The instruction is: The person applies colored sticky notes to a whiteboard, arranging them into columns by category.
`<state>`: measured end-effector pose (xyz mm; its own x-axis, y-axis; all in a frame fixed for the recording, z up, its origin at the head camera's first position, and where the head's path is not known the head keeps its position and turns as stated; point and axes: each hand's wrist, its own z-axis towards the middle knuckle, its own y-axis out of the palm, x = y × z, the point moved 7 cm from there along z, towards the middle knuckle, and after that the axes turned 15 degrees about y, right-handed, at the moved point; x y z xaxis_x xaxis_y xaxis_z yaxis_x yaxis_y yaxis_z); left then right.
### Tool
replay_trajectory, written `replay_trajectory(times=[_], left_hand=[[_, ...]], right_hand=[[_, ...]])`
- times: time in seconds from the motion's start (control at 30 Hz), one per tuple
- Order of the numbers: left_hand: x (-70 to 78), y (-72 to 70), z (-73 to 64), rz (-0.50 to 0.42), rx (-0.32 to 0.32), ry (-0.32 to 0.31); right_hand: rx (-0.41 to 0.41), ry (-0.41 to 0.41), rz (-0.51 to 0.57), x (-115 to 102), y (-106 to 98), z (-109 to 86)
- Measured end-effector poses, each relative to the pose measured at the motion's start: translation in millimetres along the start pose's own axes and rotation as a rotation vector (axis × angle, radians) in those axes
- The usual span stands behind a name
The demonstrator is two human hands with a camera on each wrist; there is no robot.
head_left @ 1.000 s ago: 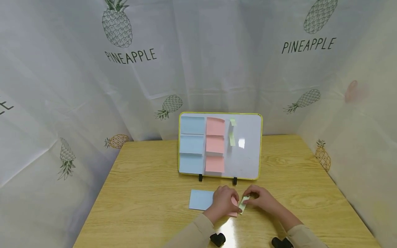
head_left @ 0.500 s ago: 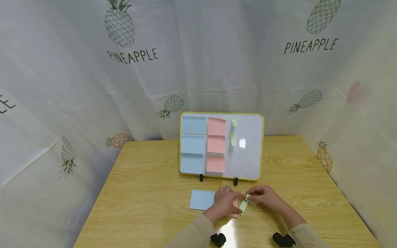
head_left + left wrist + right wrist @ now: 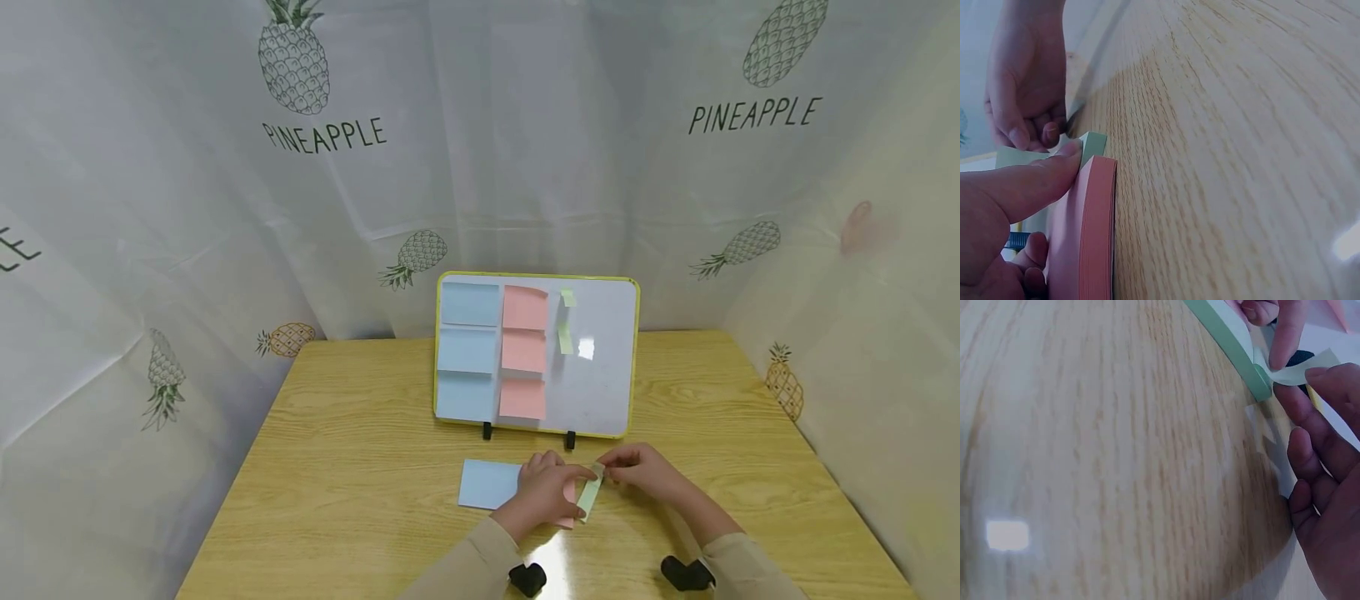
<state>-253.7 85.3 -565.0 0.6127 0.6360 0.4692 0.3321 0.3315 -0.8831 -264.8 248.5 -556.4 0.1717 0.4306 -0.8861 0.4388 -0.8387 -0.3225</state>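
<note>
My left hand [image 3: 546,490] lies over the pink sticky note pad [image 3: 568,493], with its thumb and a finger on the narrow green sticky note pad [image 3: 590,498] just right of it. In the right wrist view, one left fingertip presses near the end of the green pad [image 3: 1235,353]. My right hand [image 3: 645,473] pinches the lifted end of a green sticky note [image 3: 1310,370] between thumb and index finger; this sheet curves up from the pad. A blue sticky note pad [image 3: 486,483] sits at the left, partly covered by the left hand.
Behind the hands a whiteboard [image 3: 600,383] with a yellow rim stands on black feet [image 3: 571,440]. It bears blue notes [image 3: 467,350], pink notes [image 3: 523,350] and two small green notes [image 3: 565,339]. Black objects [image 3: 528,579] appear near both sleeves on the wooden table [image 3: 337,467].
The right hand has shifted slightly away and to the right, at the far end of the green pad, where it handles the top sheet. The left hand has stayed nearly still.
</note>
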Motion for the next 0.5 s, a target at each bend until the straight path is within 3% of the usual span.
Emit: replay_trajectory(times=[0.5], left_hand=[[1.0,-2.3,-1.2,0.003,-0.005,0.011]], right_hand=[[0.112,0.025,-0.097,-8.3,-5.4,15.4]])
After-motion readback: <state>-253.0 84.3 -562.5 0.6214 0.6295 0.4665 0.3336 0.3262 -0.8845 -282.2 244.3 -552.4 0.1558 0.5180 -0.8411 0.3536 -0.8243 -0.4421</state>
